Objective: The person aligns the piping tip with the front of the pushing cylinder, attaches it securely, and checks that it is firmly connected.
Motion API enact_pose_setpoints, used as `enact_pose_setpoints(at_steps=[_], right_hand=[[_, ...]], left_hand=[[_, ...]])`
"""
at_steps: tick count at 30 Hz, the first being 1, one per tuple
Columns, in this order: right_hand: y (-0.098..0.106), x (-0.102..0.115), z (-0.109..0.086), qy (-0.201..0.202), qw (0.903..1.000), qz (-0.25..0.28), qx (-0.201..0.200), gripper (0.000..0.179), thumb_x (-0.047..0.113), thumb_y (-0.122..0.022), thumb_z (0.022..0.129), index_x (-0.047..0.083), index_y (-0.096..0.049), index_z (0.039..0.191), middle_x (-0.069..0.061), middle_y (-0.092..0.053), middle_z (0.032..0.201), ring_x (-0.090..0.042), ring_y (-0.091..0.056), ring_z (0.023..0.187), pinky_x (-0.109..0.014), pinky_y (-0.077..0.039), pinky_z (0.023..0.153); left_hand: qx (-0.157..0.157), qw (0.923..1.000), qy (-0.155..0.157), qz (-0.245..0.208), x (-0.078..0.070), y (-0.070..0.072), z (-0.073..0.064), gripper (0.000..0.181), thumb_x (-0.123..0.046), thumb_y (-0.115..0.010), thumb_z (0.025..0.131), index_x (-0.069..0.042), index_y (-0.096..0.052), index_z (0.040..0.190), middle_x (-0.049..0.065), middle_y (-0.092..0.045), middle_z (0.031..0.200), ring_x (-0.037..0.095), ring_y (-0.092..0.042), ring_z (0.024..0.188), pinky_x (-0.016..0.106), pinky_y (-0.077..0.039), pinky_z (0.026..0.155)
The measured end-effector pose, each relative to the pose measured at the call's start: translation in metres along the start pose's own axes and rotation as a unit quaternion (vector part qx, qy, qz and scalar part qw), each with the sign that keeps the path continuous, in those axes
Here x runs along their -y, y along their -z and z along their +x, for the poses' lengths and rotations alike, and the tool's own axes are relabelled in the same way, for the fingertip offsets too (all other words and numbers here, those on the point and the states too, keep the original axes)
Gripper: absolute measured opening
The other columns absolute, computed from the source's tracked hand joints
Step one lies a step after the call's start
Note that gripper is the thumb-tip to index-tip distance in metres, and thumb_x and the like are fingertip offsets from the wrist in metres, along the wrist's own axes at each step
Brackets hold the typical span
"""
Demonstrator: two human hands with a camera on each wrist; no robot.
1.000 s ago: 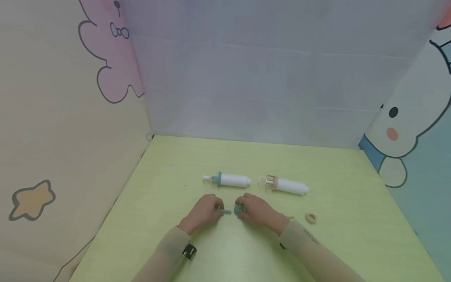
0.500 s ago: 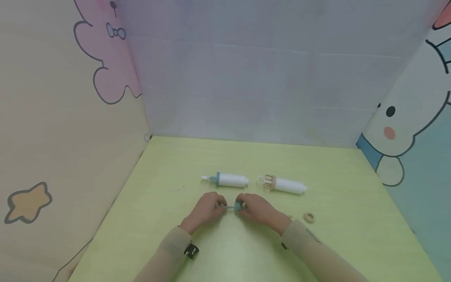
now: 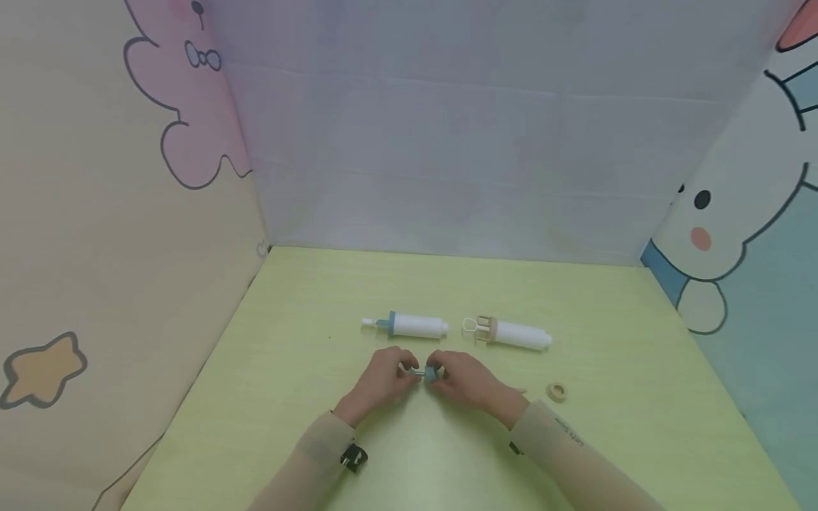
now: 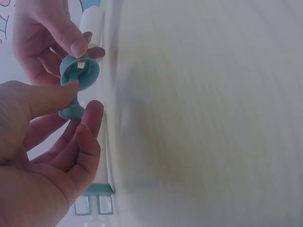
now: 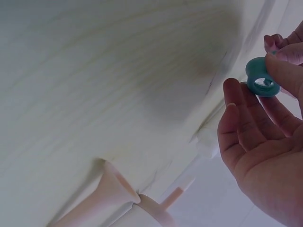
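Observation:
Above the middle of the table, my left hand (image 3: 386,375) pinches a thin teal rod (image 4: 74,94) near its flared end (image 4: 72,112). Facing it, my right hand (image 3: 469,380) holds a teal ring-shaped cap (image 5: 262,78) between thumb and fingers. In the left wrist view the rod reaches up to the cap (image 4: 80,73) and part of it shows in the cap's opening. Fingers hide some of both pieces. Just beyond the hands lie two syringe-like tubes: a white one with a teal collar (image 3: 418,326) and a white one with a tan collar (image 3: 520,335).
Right of my right wrist a tan ring (image 3: 557,392) lies on the yellow-green table (image 3: 307,291). Beside that wrist, a pink funnel-shaped piece (image 5: 113,189) shows in the right wrist view. Printed walls enclose the table's left, back and right sides.
My left hand has moved right, bringing the teal rod up to the cap; the gap between the hands has narrowed. The right hand has barely moved.

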State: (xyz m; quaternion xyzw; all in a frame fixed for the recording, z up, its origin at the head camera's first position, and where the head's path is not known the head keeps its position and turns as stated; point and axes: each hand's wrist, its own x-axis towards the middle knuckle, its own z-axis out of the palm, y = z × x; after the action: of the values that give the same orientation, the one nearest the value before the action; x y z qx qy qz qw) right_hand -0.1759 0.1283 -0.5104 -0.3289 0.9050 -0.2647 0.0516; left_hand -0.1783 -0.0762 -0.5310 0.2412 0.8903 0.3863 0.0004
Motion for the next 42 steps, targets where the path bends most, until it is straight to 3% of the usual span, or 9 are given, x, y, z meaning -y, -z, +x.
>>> enact_pose_setpoints(at_steps=[5,13,23,34,42], right_hand=[[-0.002,0.0,0.0,0.002,0.9999,0.007,-0.009,0.024,0.01,-0.072,0.085,0.009,-0.061,0.106,0.0,-0.065,0.099,-0.019,-0.063,0.086,-0.033,-0.049,0.074],[-0.002,0.002,0.002,-0.002,0.9999,0.011,-0.007,0.024,0.011,-0.072,0.085,0.01,-0.061,0.106,0.0,-0.065,0.1,-0.017,-0.062,0.086,-0.032,-0.049,0.074],[-0.001,0.002,0.001,-0.003,0.9996,0.014,-0.026,0.025,0.01,-0.072,0.085,0.01,-0.061,0.107,0.001,-0.064,0.101,-0.017,-0.062,0.089,-0.032,-0.05,0.076],[-0.002,-0.002,0.002,-0.022,0.9987,0.041,-0.02,0.026,0.009,-0.07,0.087,0.008,-0.057,0.11,-0.006,-0.068,0.101,-0.02,-0.065,0.094,-0.032,-0.051,0.076],[0.0,-0.004,0.002,-0.023,0.9981,0.047,-0.033,0.025,0.007,-0.07,0.086,0.006,-0.057,0.107,-0.009,-0.068,0.1,-0.022,-0.065,0.092,-0.035,-0.051,0.075]], left_hand=[[-0.021,0.998,0.027,-0.053,-0.004,-0.003,0.001,0.017,-0.012,-0.076,0.081,-0.006,-0.067,0.094,0.003,-0.063,0.083,0.007,-0.061,0.064,0.024,-0.05,0.058],[-0.032,0.9936,0.063,-0.088,-0.003,-0.009,0.003,0.018,-0.005,-0.075,0.079,-0.006,-0.064,0.094,0.001,-0.063,0.081,0.008,-0.063,0.064,0.024,-0.05,0.056],[-0.048,0.9909,0.066,-0.106,-0.007,-0.014,0.005,0.014,-0.004,-0.073,0.079,-0.009,-0.06,0.082,0.0,-0.065,0.083,0.008,-0.065,0.067,0.023,-0.051,0.056],[-0.043,0.9824,0.085,-0.161,-0.011,-0.015,0.006,0.011,-0.006,-0.073,0.081,-0.007,-0.066,0.089,0.004,-0.068,0.091,0.013,-0.068,0.073,0.025,-0.052,0.06],[-0.041,0.9817,0.091,-0.162,-0.015,-0.014,0.007,0.013,-0.001,-0.069,0.081,-0.008,-0.068,0.092,0.003,-0.07,0.091,0.014,-0.068,0.075,0.027,-0.053,0.066]])
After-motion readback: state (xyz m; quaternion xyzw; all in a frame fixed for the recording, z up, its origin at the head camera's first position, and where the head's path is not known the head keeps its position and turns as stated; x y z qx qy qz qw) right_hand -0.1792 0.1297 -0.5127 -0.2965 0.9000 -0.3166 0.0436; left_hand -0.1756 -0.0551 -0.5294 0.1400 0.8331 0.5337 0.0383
